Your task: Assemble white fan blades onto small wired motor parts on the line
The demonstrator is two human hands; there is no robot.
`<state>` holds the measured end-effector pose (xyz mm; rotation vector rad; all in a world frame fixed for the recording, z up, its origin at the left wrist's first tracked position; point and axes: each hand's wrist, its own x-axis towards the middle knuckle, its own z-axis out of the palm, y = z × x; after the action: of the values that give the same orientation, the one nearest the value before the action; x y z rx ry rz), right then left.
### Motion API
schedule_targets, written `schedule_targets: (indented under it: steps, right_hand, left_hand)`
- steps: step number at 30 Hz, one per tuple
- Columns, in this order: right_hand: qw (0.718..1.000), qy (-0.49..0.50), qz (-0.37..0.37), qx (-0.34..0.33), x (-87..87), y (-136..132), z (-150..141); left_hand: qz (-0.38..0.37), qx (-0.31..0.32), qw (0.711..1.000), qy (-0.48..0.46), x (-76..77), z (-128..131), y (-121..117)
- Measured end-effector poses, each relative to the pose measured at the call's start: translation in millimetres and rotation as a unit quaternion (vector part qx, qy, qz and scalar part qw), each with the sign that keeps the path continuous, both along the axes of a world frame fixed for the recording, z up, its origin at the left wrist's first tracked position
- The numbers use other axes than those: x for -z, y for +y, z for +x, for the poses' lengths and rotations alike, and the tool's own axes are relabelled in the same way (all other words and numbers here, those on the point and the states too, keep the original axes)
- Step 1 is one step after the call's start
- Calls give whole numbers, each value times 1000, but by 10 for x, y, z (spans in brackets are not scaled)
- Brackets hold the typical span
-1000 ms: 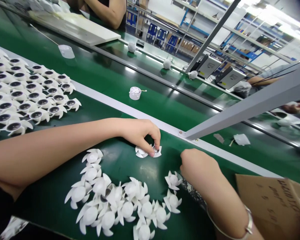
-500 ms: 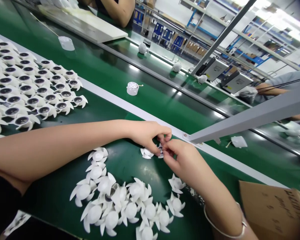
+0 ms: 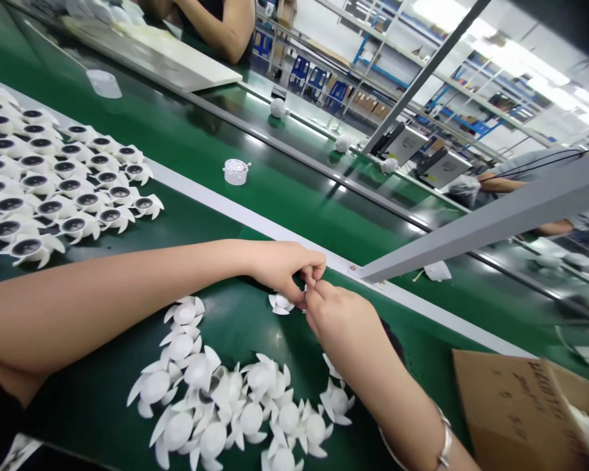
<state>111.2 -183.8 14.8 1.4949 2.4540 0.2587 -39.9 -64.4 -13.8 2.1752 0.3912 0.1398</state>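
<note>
My left hand (image 3: 287, 267) reaches across from the left. Its thumb and fingers are closed at a white fan blade, of which only a sliver shows between my hands. My right hand (image 3: 341, 315) is closed against the left fingertips, its knuckles turned up; whatever its fingers pinch is hidden. Just under my left thumb lies another white fan blade (image 3: 281, 303). Nearer to me, a loose cluster of white fan blades (image 3: 249, 418) rests with smooth domed hubs up. Part of one blade (image 3: 336, 400) sits beside my right forearm.
Rows of fan blades (image 3: 53, 208), dark hubs up, stand at the left. Beyond the pale rail (image 3: 211, 199) a green conveyor belt carries a round white part (image 3: 236, 171). A grey post (image 3: 471, 226) slants at the right, above a cardboard box (image 3: 505, 409). Two other people sit opposite.
My right hand has rolled over, so its back now covers the fan blade hub that showed before. My left hand stays in much the same place. The white parts on the belt have shifted left in view.
</note>
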Motion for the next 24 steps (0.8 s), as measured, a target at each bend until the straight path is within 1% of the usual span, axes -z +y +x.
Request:
schedule_targets:
  steps: [3,6,8,9,10,11,12,13,14,15,16,17,18,19,21,22,24]
  right_hand:
    - [1000,-9,11,-16,36,-90,-57]
    - [1000,-9,16,-12,43,-157,-143]
    - [1000,6,-5,-11,-28,-151,-140]
    - [999,18,-26,-5,-99,-132,-95]
    - [999,26,-42,22,-191,-106,-11]
    - [996,32,-44,73,-301,-76,115]
    - [988,34,-28,150,-417,-46,279]
    - [969,33,1,245,-527,-15,474]
    - [939,33,42,340,-616,19,686]
    - [903,35,77,421,-672,60,902]
    - [877,43,87,471,-686,111,1105]
    - [871,53,83,481,-656,175,1280]
    - [875,68,77,472,-585,251,1420]
    - [889,90,69,444,-482,334,1521]
    - [915,138,53,376,-232,505,1623]
    - [923,160,49,347,-108,581,1640]
    - [928,197,49,311,99,696,1654]
  left_hand:
    - [-9,-6,1000,7,-6,-1,5]
    - [-21,-8,1000,8,-11,3,-2]
    - [-25,-15,1000,10,-21,8,-16]
    - [-30,-19,999,13,-27,10,-22]
    - [-41,-23,999,15,-32,10,-28]
    - [-53,-27,998,17,-36,8,-31]
    - [-63,-31,997,20,-39,6,-33]
    - [-69,-34,997,24,-41,2,-33]
    - [-71,-38,996,29,-45,-1,-33]
    - [-72,-39,996,34,-50,-5,-33]
    - [-72,-41,996,36,-58,-8,-34]
    - [-73,-40,996,39,-70,-9,-36]
    - [-74,-39,996,40,-87,-10,-38]
    - [-76,-38,996,41,-109,-9,-41]
    - [-77,-37,995,49,-164,-5,-50]
    - [-76,-38,995,55,-190,-2,-56]
    - [-73,-41,995,63,-226,4,-65]
